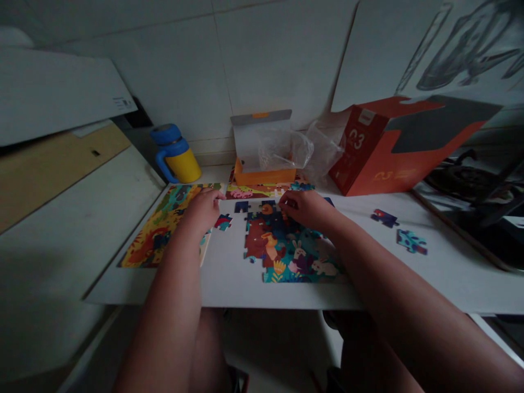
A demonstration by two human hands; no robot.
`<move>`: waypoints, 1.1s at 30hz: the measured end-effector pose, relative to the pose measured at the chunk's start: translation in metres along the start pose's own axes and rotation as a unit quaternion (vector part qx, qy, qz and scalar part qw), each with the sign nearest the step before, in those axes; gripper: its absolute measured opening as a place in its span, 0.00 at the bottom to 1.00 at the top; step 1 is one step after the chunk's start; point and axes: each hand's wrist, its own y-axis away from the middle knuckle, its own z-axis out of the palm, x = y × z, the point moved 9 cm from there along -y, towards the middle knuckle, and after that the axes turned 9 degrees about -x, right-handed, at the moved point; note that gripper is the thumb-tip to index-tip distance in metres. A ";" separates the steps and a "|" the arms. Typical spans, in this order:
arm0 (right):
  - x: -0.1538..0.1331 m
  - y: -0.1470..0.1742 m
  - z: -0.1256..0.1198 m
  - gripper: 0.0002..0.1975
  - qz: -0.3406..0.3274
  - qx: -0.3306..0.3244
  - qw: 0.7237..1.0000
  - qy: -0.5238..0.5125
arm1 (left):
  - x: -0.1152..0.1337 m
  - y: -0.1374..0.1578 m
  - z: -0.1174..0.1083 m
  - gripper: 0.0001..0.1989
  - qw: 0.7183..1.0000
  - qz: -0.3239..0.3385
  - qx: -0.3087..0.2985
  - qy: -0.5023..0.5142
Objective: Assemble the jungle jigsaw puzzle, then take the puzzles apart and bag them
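Observation:
A partly joined jigsaw puzzle (282,240) with rabbits and a brown bear on dark blue and teal lies before me on the white tabletop (229,289). My right hand (305,207) is at its upper edge, fingertips pinched on a puzzle piece that they mostly hide. To the left, my left hand (207,202) hovers or rests by the right edge of a yellow puzzle (155,232), fingers loosely bent and holding nothing I can see. Near it lie a loose red and teal piece (223,221) and a dark blue piece (241,207).
Two loose pieces, one purplish (385,218) and one light blue (411,241), lie at the right. Behind stand a blue-yellow mug (178,155), an open orange box (264,176) with clear plastic (315,150), and a large orange box (393,155). A stove (470,191) borders the right.

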 end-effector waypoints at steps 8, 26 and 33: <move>0.006 -0.001 0.000 0.09 0.005 0.013 1.000 0.018 | -0.007 0.057 0.014 0.10 0.996 -0.034 -0.083 -0.027; 0.013 -0.002 0.009 0.11 0.016 0.001 1.000 0.021 | 0.009 0.058 0.025 0.13 0.994 -0.049 -0.095 -0.010; 0.018 0.000 0.010 0.11 0.022 -0.011 1.000 0.010 | -0.005 0.076 -0.015 0.08 0.994 -0.062 -0.066 -0.062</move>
